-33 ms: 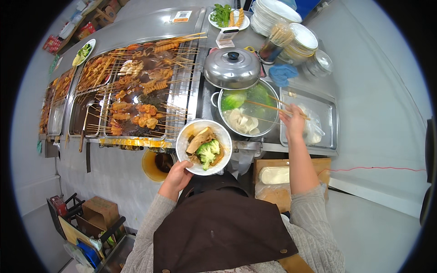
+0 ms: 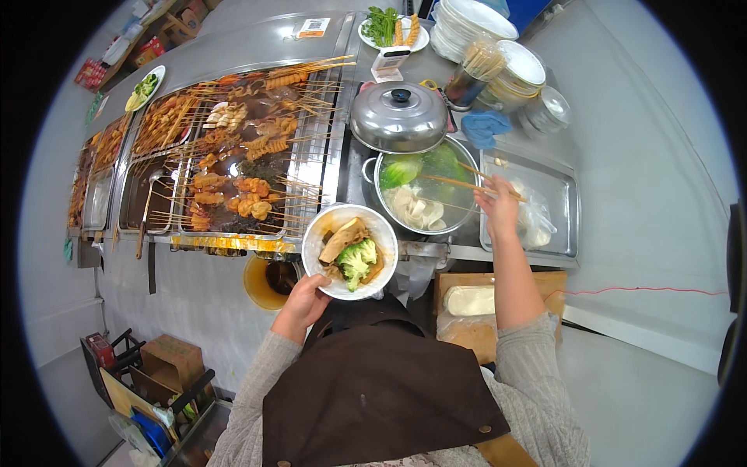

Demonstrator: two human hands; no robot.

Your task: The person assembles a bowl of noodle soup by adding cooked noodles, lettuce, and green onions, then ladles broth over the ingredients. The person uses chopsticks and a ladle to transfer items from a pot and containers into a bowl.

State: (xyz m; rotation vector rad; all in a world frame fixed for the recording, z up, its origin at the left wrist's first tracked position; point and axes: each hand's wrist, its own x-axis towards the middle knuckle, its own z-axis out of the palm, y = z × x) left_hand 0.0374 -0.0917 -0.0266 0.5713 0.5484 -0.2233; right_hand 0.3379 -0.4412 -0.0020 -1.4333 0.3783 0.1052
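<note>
My left hand [image 2: 305, 302] grips the rim of a white bowl [image 2: 311, 243], which holds broccoli [image 2: 358, 261] and a pale brown piece of food [image 2: 342, 241] in brown sauce. My right hand [image 2: 500, 201] is closed around a pair of chopsticks [image 2: 459, 183], their tips reaching into a steaming metal pot [image 2: 369, 173]. Inside the pot are green lettuce leaves [image 2: 402, 169] and wide, white noodle-like pieces [image 2: 412, 206]. A domed steel lid [image 2: 397, 117] with a black knob covers the pot's far left edge.
Trays of skewers [image 2: 249, 156] in dark broth fill the left counter, beside a ladle [image 2: 148, 198]. Right of the pot lies a metal tray [image 2: 566, 210] with a plastic bag [image 2: 537, 227]. Behind stand stacked bowls [image 2: 521, 62], a skewer holder [image 2: 471, 78] and a blue cloth [image 2: 484, 128].
</note>
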